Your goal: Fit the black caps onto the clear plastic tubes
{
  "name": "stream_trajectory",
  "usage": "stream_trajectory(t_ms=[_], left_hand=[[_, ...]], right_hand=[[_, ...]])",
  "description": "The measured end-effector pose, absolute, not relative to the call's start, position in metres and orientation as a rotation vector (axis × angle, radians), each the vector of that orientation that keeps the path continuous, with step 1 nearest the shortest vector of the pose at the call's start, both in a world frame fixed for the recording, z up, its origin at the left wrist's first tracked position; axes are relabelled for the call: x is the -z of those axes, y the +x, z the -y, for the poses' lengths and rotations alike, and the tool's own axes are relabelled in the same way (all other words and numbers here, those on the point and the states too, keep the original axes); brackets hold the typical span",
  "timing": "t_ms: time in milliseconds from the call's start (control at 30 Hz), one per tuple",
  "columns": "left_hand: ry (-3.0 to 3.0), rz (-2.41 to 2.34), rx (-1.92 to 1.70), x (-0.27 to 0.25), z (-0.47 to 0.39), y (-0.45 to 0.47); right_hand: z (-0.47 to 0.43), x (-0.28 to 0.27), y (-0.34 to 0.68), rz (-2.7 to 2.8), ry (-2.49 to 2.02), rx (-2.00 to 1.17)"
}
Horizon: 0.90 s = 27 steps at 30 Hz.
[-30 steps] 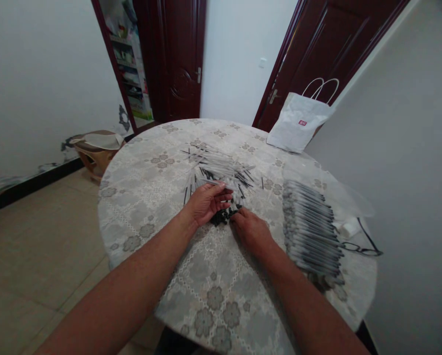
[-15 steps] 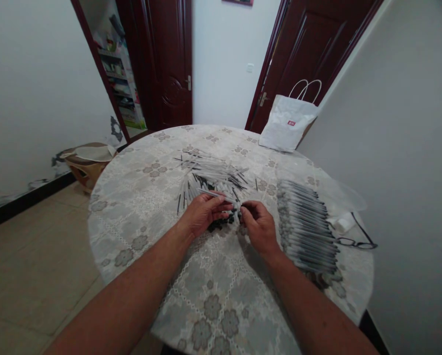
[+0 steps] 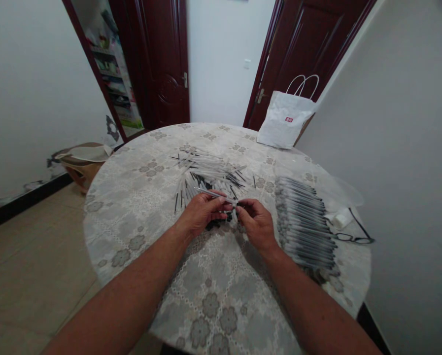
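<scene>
Left hand (image 3: 202,213): thumb and fingers closed on one slim pale tube (image 3: 210,192), held above the table (image 3: 213,281), nearer its near edge than its far edge. Tube lies across the fingers, its left tip projecting past them, its right end meeting the right hand (image 3: 258,224). Right thumb and fingertips are drawn together there; cannot tell whether they grip the tube or a small part at its end.

Small black pieces (image 3: 212,225) lie below the left fingers, partly hidden by them. Just beyond the hands: a loose pile of pale tubes and dark rods (image 3: 206,161), overlapping, uncountable. One dark rod (image 3: 254,182) lies apart to its right.

Toward the right edge: a neat stack of grey tubes (image 3: 305,222), too dense to count; beside it, one small white object (image 3: 342,218), one pair of glasses (image 3: 354,239) and clear plastic (image 3: 348,192). By the far right edge stands one white bag (image 3: 285,118).
</scene>
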<state>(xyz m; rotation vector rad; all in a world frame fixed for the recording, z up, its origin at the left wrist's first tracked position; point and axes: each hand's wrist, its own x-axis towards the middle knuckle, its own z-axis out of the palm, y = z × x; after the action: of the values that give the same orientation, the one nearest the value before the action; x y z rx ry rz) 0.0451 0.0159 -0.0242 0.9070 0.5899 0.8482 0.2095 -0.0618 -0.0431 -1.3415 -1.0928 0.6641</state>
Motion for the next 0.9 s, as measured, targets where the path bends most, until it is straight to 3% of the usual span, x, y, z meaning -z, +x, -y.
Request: stream_trajectory(t_ms=[900], left_hand=[[1.009, -0.639, -0.798, 0.0218, -0.0146, 0.0431]], right_hand=[[0.0666, 0.0383, 0.2128, 1.203, -1.383, -0.550]])
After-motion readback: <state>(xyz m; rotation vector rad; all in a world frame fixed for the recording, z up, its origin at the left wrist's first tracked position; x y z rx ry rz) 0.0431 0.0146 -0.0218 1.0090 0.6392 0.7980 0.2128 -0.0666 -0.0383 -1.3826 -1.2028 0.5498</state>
